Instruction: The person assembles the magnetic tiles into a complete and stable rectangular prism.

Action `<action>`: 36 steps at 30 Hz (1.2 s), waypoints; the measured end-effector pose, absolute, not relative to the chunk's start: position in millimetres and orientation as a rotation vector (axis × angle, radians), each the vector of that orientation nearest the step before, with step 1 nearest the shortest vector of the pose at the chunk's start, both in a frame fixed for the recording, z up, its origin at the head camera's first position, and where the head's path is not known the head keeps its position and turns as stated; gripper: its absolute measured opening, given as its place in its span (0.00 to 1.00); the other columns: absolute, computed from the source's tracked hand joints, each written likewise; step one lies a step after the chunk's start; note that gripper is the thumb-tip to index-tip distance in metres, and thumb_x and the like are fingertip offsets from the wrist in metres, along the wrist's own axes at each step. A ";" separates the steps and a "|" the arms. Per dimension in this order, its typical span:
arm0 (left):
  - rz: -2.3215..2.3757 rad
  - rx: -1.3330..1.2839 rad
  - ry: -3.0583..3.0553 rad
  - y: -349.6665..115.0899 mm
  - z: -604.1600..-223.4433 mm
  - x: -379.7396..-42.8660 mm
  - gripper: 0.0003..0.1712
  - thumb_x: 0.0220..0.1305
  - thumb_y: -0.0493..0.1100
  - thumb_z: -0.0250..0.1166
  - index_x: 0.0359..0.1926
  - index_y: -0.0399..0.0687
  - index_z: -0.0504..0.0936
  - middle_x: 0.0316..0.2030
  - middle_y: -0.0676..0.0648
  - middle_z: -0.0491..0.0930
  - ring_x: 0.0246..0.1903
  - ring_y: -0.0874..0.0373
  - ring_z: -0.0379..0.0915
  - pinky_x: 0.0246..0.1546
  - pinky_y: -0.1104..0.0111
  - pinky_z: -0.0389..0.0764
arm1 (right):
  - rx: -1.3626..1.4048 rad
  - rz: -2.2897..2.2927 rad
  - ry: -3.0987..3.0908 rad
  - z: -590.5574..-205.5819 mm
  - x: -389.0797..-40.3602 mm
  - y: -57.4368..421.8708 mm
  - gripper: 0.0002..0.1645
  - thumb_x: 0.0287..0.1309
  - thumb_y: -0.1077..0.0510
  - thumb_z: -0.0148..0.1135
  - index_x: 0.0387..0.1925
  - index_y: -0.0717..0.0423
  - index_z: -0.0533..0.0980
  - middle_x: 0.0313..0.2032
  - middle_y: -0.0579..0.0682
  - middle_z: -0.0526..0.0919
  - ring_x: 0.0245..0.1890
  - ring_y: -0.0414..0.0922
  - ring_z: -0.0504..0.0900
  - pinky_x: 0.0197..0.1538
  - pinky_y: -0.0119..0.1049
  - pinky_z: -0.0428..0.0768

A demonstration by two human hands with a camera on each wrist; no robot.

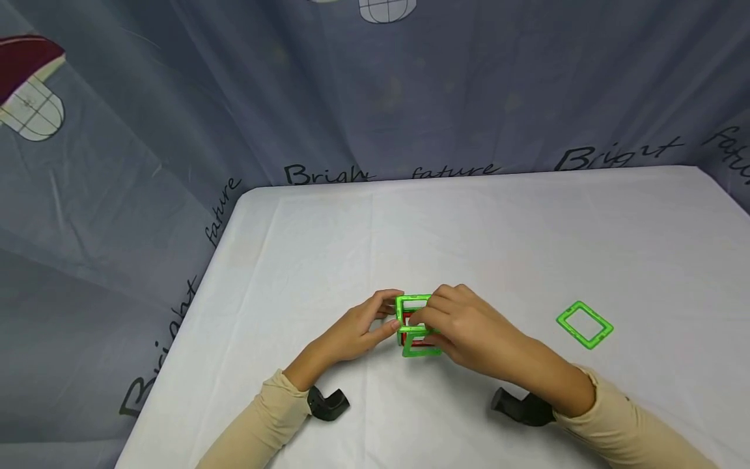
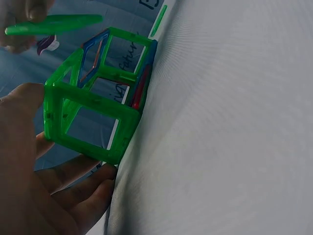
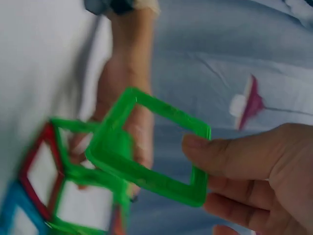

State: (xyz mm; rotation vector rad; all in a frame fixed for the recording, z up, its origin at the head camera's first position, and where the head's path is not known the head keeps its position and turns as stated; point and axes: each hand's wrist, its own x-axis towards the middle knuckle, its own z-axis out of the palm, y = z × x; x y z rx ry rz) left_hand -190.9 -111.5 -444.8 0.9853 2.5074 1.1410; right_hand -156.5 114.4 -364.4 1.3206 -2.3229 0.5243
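Observation:
My left hand (image 1: 354, 329) grips one side of a small box-like build of green magnetic tiles (image 2: 90, 99), thumb and fingers at its edges. The build stands on the white cloth. It includes a red tile (image 3: 35, 148) and a blue tile (image 3: 32, 203). Above and beside it, my right hand (image 1: 474, 329) pinches a single green square magnetic tile (image 3: 146, 178) between thumb and fingers. The left wrist view shows this tile edge-on, apart from the build. In the head view my right hand covers part of the build.
Another green magnetic tile (image 1: 594, 316) lies flat on the white-covered table (image 1: 469, 234) to the right. Black wrist devices (image 1: 329, 405) sit under both forearms. A grey curtain with printed lettering (image 1: 328, 174) hangs around the table's back and left edges.

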 end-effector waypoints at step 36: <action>1.140 0.959 2.518 -111.2 -446.9 -192.3 0.29 0.67 0.53 0.50 0.65 0.55 0.55 0.55 0.51 0.72 0.51 0.61 0.73 0.54 0.66 0.73 | 1.202 0.265 -2.407 -379.9 -167.8 115.6 0.17 0.32 0.61 0.76 0.27 0.53 0.76 0.25 0.43 0.79 0.28 0.41 0.71 0.31 0.32 0.69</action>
